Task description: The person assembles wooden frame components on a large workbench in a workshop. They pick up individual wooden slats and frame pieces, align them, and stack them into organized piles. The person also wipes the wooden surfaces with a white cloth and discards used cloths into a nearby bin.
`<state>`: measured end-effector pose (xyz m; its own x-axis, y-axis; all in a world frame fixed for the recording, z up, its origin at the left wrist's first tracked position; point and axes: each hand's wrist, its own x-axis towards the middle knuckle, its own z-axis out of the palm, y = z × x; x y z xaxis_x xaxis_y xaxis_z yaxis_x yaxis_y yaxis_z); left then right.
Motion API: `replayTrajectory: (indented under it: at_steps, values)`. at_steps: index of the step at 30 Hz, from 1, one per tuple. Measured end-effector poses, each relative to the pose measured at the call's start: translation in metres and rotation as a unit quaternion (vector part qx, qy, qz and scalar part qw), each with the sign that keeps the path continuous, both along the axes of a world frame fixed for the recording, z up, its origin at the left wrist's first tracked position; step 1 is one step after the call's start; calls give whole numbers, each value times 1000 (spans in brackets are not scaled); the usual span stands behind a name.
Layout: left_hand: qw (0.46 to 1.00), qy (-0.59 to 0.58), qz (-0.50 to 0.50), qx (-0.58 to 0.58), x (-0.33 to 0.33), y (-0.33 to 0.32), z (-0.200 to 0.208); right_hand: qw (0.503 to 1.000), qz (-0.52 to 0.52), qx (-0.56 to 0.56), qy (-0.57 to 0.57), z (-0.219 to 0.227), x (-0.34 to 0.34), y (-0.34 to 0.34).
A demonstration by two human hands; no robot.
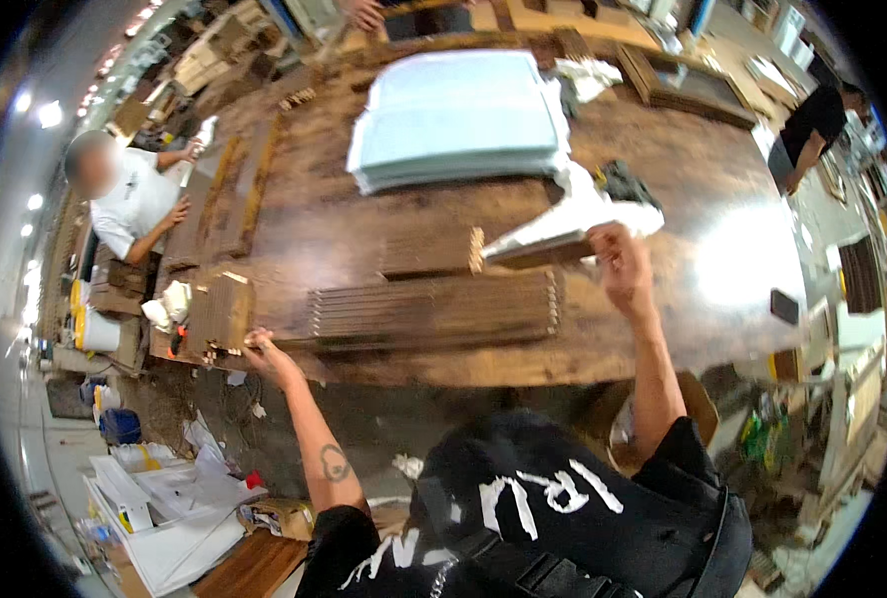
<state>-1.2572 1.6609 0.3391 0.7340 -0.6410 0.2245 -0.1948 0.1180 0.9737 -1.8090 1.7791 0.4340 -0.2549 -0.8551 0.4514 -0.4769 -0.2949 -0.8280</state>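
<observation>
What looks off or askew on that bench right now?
Nothing looks damaged or spilled. The one odd bit: the dark wooden piece in the right hand is raised and tilted, with a white sheet draped over it, while the slat row by the left hand lies flat and even.

Bare worktop [722,269] lay open at three o'clock of the right hand [618,264]. Slats [433,309] blocked the way at nine, foam sheets [458,120] at eleven, a block [226,314] beside the left hand [267,354].
</observation>
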Motion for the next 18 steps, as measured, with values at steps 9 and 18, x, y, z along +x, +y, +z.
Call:
replayTrajectory:
  at_steps: [9, 18]
  values:
    - [998, 7, -28, 54, -6, -6, 13, 987, -133, 66, 62, -27, -27, 90]
    - [998, -1, -22, 57, 17, -22, -1, 993, -75, 38, 84, -22, -21, 74]
